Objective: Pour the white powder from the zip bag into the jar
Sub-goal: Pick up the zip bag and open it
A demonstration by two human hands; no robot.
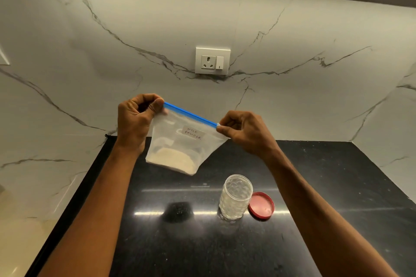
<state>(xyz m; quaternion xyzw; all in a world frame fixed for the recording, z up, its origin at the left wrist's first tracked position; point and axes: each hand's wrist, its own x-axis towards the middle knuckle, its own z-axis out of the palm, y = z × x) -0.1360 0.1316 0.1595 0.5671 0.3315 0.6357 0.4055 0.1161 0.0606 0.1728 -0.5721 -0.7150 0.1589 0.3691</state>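
Hands (135,117) (244,131) pinch zip bag (184,141) corners above counter (315,186), jar (236,197) below.

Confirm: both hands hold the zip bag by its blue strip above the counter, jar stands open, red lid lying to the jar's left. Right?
One thing is off: the red lid lies to the right of the jar, not the left, as the head view shows. The rest stands: the left hand and right hand hold the zip bag by its blue strip above the counter, and the jar is open.
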